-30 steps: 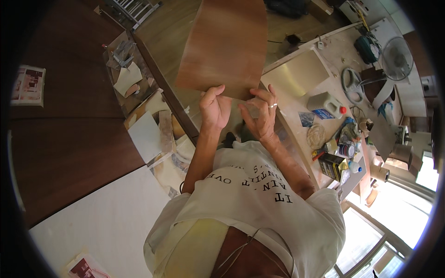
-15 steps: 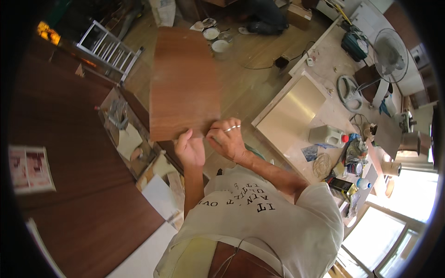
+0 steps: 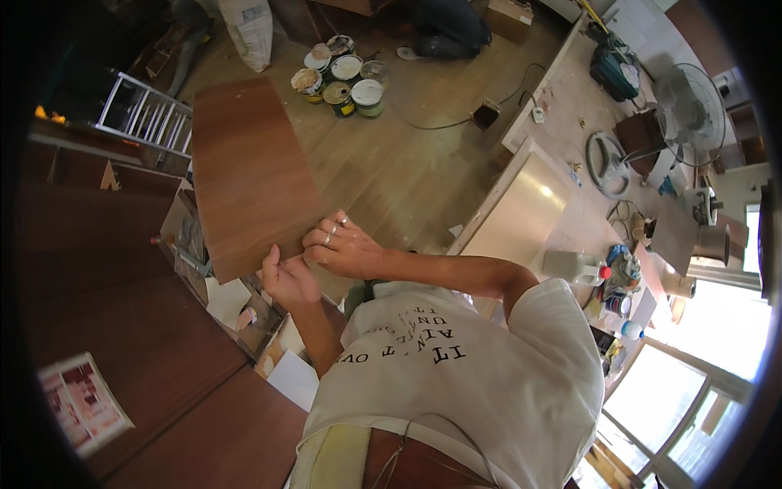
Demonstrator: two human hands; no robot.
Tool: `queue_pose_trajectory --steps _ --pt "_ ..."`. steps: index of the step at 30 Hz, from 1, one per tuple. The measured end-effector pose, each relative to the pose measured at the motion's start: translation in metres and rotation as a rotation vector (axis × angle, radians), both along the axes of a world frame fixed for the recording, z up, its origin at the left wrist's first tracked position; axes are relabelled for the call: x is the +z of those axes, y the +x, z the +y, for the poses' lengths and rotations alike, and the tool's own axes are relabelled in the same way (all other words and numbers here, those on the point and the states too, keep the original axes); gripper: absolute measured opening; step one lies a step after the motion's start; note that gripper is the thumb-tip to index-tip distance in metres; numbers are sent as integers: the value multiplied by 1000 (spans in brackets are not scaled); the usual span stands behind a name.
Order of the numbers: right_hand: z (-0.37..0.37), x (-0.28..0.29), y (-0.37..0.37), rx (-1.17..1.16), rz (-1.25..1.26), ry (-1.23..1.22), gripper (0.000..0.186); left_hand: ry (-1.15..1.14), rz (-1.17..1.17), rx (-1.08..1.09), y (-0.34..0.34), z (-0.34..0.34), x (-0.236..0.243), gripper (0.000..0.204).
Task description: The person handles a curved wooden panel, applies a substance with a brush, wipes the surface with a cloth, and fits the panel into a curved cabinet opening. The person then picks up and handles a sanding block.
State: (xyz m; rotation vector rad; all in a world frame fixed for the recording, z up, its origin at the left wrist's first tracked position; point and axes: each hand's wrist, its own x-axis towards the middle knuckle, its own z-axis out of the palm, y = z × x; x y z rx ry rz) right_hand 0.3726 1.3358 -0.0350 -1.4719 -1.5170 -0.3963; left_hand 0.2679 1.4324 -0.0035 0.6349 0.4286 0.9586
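Note:
A flat reddish-brown wood-grain panel (image 3: pixel 257 175) stretches away from me, held by its near edge. At the middle of that edge my left hand (image 3: pixel 289 281) is closed on the panel, its thumb on the upper face and its palm turned up below. My right hand (image 3: pixel 346 247), with rings on its fingers, pinches the panel's near right corner. Some of its fingertips are hidden in the grip. The panel's underside cannot be seen.
On the floor beyond stand several paint cans (image 3: pixel 346 69) and an aluminium ladder (image 3: pixel 151 118). A workbench (image 3: pixel 562 147) on the right carries a fan (image 3: pixel 688 110) and a jug with a red cap (image 3: pixel 574 266). Dark brown panelling (image 3: pixel 122 301) runs along the left. Another person (image 3: pixel 448 28) crouches at the back.
Both hands and the panel have swung to the left and a little nearer to me. The view has turned as well, bringing more of the paint cans into sight. The grip looks the same.

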Motion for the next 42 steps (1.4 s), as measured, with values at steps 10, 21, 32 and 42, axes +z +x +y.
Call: queue_pose_trajectory --steps 10,21,32,42 --pt "108 -30 78 -183 20 -125 20 -13 162 -206 102 129 -35 36" --pt "110 -61 149 -493 467 -327 20 46 590 -446 241 180 -61 69" --pt "-113 -328 303 -1105 1378 -395 29 773 1310 -559 365 158 -122 68" --pt "-255 -518 508 -1043 1543 -818 29 580 1396 -575 526 20 -185 61"
